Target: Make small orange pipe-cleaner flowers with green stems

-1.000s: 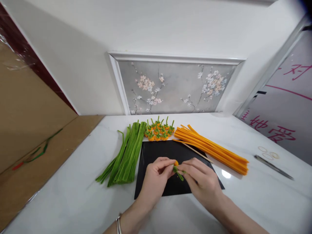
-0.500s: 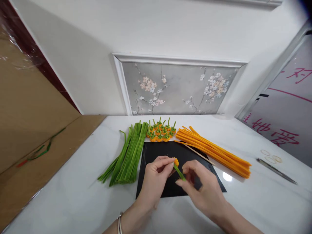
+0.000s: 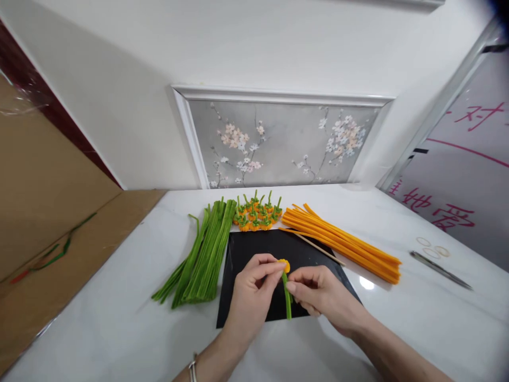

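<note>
Over the black mat (image 3: 254, 245), my left hand (image 3: 251, 292) pinches a small ribbed orange pipe-cleaner piece (image 3: 284, 265) between thumb and fingers. A green pipe cleaner (image 3: 288, 306) hangs down from that piece, with its loose end toward me. My right hand (image 3: 328, 298) is closed at the green pipe cleaner's upper part, thumb against forefinger, just right of the left fingertips. The fingers partly hide where the orange and green join. Behind the mat stand several small orange pumpkin-like pieces (image 3: 260, 216) with green stems.
Left of the mat lies a bundle of green pipe cleaners (image 3: 207, 254); to the right lies an orange bundle (image 3: 342, 241). A thin wooden stick (image 3: 320, 248) crosses the mat's corner. Tweezers (image 3: 441, 270) and several rubber bands (image 3: 431, 253) lie far right. Cardboard (image 3: 79, 270) borders the left.
My right hand has closed in on the green pipe cleaner beside the left fingertips. The green strand now points down toward me instead of slanting right. The view has shifted slightly.
</note>
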A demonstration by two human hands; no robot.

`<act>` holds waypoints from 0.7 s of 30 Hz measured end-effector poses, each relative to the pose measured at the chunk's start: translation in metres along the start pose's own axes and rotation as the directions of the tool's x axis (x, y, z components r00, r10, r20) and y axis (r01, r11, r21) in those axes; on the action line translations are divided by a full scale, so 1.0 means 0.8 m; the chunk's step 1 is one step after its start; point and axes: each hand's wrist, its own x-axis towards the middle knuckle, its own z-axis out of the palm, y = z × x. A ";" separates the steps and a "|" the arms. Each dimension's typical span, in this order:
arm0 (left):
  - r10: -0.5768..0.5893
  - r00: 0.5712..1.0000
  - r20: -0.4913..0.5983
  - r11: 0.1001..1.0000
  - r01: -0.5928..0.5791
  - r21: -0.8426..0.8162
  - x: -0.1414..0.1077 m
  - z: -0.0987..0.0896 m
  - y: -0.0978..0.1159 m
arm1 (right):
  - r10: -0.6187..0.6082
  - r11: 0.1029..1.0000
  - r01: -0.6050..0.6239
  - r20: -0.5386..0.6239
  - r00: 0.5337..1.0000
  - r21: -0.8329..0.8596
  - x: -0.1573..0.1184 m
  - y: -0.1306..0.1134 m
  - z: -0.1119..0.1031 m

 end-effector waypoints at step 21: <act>-0.331 0.930 0.160 0.867 0.367 -0.338 -0.004 0.008 0.007 | -0.187 0.982 0.181 -0.124 0.975 -0.053 -0.002 0.004 -0.003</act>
